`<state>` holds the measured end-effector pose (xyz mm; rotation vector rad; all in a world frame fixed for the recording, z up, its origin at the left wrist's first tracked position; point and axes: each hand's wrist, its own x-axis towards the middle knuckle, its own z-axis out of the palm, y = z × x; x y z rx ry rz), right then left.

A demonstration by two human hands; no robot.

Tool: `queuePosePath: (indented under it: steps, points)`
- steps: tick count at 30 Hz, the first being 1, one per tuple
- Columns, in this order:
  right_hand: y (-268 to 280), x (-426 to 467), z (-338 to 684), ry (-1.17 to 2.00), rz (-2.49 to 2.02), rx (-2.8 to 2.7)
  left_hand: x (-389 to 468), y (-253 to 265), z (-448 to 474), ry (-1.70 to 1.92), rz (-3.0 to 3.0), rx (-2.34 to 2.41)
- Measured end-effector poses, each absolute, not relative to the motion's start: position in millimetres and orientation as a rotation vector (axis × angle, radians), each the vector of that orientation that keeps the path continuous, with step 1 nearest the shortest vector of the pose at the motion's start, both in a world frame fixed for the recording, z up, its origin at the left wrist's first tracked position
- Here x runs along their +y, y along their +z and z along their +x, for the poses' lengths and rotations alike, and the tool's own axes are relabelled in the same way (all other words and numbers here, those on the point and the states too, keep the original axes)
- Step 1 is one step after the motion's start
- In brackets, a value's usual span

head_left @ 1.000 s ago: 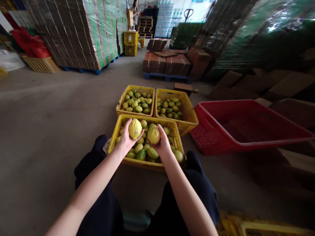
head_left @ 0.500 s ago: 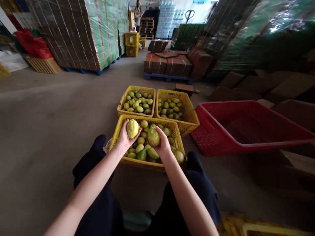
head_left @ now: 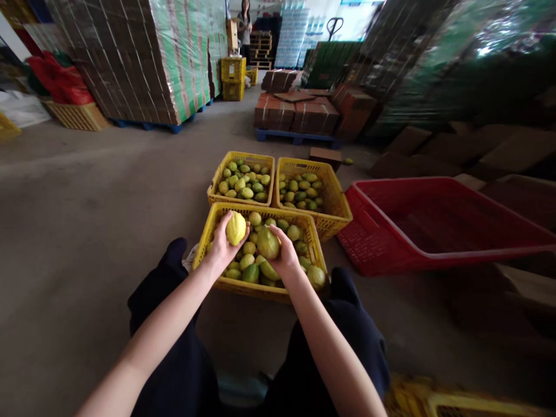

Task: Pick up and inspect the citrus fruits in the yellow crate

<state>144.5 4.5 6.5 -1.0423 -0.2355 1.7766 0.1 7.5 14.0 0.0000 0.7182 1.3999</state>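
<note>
A bright yellow, lumpy oval fruit point(head_left: 236, 228) rests in my left hand point(head_left: 220, 252), whose fingers curl round its sides. In my right hand point(head_left: 286, 255) is a greenish-yellow rounded fruit point(head_left: 268, 242), gripped between thumb and fingers; the fingers beneath it are mostly hidden. Both hands are above the near yellow crate point(head_left: 256, 291), with a small gap between the two fruits. Similar green and yellow fruits point(head_left: 251, 273) fill the crate below, partly covered by my hands and forearms.
Beyond stand two more yellow crates, the left one point(head_left: 209, 194) and the right one point(head_left: 332, 194), both holding fruit. A large red crate point(head_left: 382, 263) stands to the right. Flattened boxes on a blue pallet point(head_left: 297, 138) and wrapped stacks point(head_left: 130, 63) stand farther off. A person point(head_left: 245, 26) is in the background.
The fruit in my right hand has turned and shifted slightly left, toward the other one. The yellow fruit in my left hand has also turned a little. The background person has moved slightly.
</note>
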Motion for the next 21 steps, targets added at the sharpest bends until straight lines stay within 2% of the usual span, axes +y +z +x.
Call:
queuePosePath:
  steps: [3, 10, 21]
  points:
    - [7, 6, 147, 1.79, -1.063, -0.155, 9, 15, 0, 1.468, 0.001, 0.759]
    - [3, 10, 150, 1.863, -1.177, 0.007, 11, 12, 0, 1.31, -0.097, 0.735]
    - [11, 9, 152, 1.827, -1.219, -0.16, 13, 0, -4, 1.404, -0.045, 0.801]
